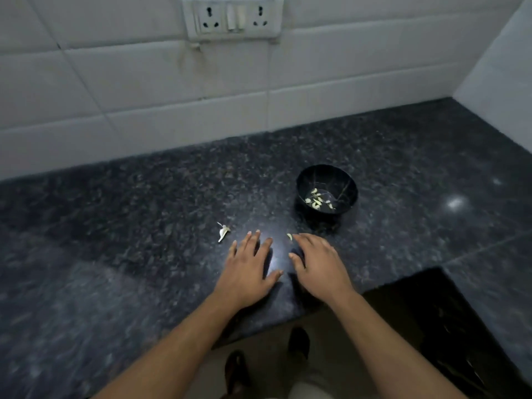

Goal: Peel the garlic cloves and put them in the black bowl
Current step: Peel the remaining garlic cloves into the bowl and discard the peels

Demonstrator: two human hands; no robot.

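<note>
Left hand and right hand seen laid flat on granite counter at lower centre, fingers spread, nothing gripped. Small clove or peel touched at right fingertips. Several peeled cloves seen inside black bowl, right of centre. Papery garlic skin left of hands. Task judged nearly finished.

White tiled wall with socket panel above speckled granite counter.
</note>
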